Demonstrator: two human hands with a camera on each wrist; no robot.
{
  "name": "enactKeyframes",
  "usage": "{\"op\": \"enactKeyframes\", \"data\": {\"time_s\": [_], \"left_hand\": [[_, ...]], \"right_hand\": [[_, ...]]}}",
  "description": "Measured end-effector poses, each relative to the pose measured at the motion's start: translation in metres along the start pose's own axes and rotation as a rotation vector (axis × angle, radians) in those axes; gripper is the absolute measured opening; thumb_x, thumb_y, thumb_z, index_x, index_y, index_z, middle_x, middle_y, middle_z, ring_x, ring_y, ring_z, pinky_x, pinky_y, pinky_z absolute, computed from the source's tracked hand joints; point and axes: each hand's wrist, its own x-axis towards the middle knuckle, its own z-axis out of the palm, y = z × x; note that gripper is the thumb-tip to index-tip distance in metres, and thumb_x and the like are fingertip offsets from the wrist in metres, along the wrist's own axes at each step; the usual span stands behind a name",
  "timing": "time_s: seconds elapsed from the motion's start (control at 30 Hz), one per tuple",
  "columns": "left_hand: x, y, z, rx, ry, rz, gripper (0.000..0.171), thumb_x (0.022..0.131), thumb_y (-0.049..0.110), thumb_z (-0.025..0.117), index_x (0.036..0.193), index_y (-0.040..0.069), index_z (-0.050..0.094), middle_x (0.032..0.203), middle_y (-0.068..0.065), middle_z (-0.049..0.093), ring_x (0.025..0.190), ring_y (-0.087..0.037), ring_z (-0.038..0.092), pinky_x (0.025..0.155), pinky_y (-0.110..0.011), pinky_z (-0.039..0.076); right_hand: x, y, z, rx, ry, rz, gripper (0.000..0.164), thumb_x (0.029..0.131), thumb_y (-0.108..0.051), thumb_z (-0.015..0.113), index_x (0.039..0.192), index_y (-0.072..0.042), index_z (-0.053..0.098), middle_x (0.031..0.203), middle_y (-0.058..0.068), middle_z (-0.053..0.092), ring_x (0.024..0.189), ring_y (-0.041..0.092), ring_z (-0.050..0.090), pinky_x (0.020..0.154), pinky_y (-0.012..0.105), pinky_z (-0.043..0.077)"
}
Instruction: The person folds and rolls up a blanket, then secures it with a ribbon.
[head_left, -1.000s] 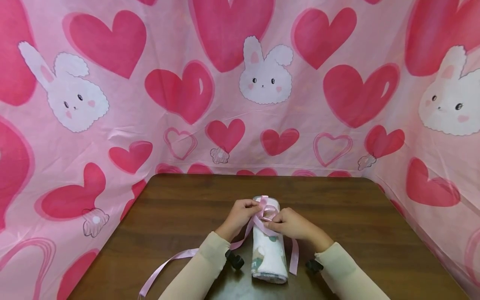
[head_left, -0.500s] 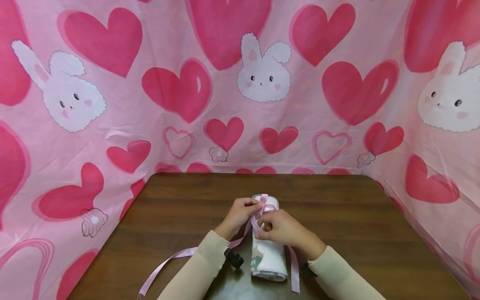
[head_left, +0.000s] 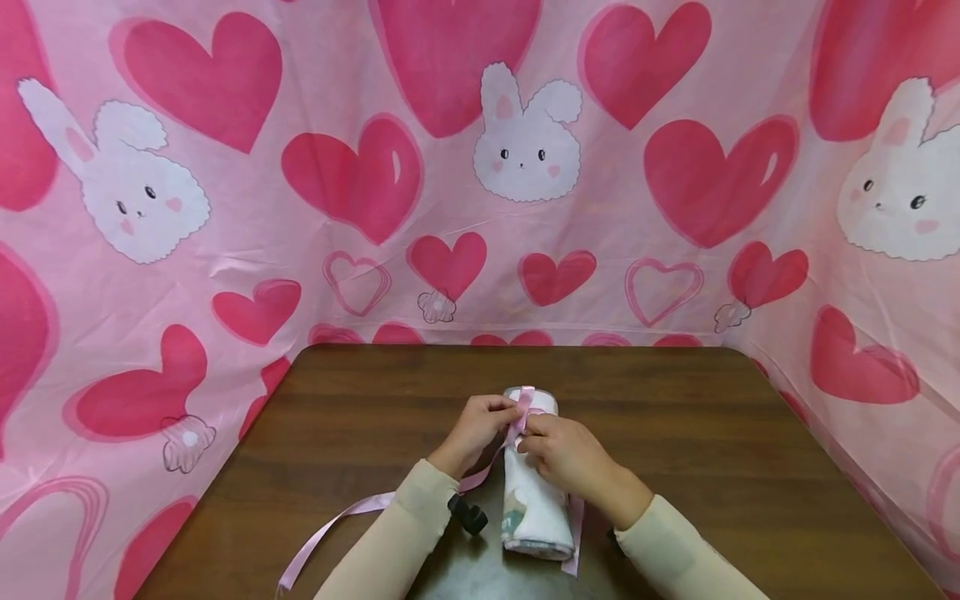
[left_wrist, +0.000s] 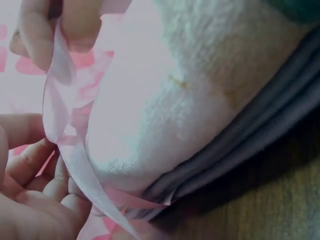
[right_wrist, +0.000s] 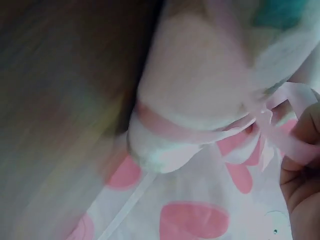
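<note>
A rolled white towel [head_left: 536, 512] with green and brown print lies lengthwise on the table. Pink satin ribbon [head_left: 527, 397] circles its far end and crosses on top. From the left, my left hand [head_left: 477, 432] pinches the ribbon at the crossing between thumb and forefinger. My right hand [head_left: 576, 461] leans over the towel and pinches a ribbon strand beside the left fingertips. A ribbon loop [left_wrist: 56, 100] stands up between both hands in the left wrist view. The right wrist view shows the ribbon band [right_wrist: 170, 130] round the towel, and the right hand [right_wrist: 306, 175] with curled fingers.
One long ribbon tail trails left across the brown wooden table [head_left: 360, 417] toward the near edge. A shorter tail [head_left: 575, 537] hangs along the towel's right side. Pink cloth [head_left: 615, 208] with hearts and rabbits encloses the table behind and at both sides.
My right hand has drawn a strand nearer and then moved up to the left fingertips. The short ribbon tail has shifted left against the towel. My left hand keeps its pinch.
</note>
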Motion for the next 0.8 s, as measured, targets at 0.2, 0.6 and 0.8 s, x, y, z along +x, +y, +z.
{"op": "enactKeyframes", "data": {"time_s": [0.2, 0.6, 0.8], "left_hand": [[0.0, -0.002, 0.0, 0.017, 0.005, 0.0, 0.018, 0.087, 0.013, 0.073, 0.094, -0.003, 0.074, 0.078, -0.003, 0.064, 0.073, -0.014, 0.054, 0.06, -0.024, 0.046], [-0.002, 0.005, -0.002, 0.107, 0.019, -0.005, 0.016, 0.087, 0.013, 0.073, 0.093, -0.001, 0.076, 0.083, -0.005, 0.068, 0.077, -0.017, 0.055, 0.064, -0.026, 0.048], [-0.003, 0.004, -0.001, 0.087, -0.004, 0.006, 0.015, 0.086, 0.011, 0.073, 0.092, -0.002, 0.075, 0.081, -0.006, 0.068, 0.076, -0.016, 0.057, 0.062, -0.026, 0.049]], "right_hand": [[-0.005, 0.0, 0.0, -0.053, 0.02, -0.095, 0.023, 0.069, 0.003, 0.076, 0.085, -0.013, 0.074, 0.081, -0.001, 0.05, 0.068, 0.013, 0.049, 0.057, 0.025, 0.045], [0.007, -0.015, 0.0, -0.218, -0.057, 0.012, 0.022, 0.079, -0.007, 0.072, 0.099, -0.016, 0.075, 0.087, 0.002, 0.057, 0.078, 0.021, 0.055, 0.063, 0.033, 0.042], [0.008, -0.023, 0.0, -0.137, -0.106, 0.072, 0.022, 0.082, -0.024, 0.07, 0.1, -0.012, 0.072, 0.089, 0.001, 0.058, 0.078, 0.02, 0.055, 0.064, 0.034, 0.046]]}}
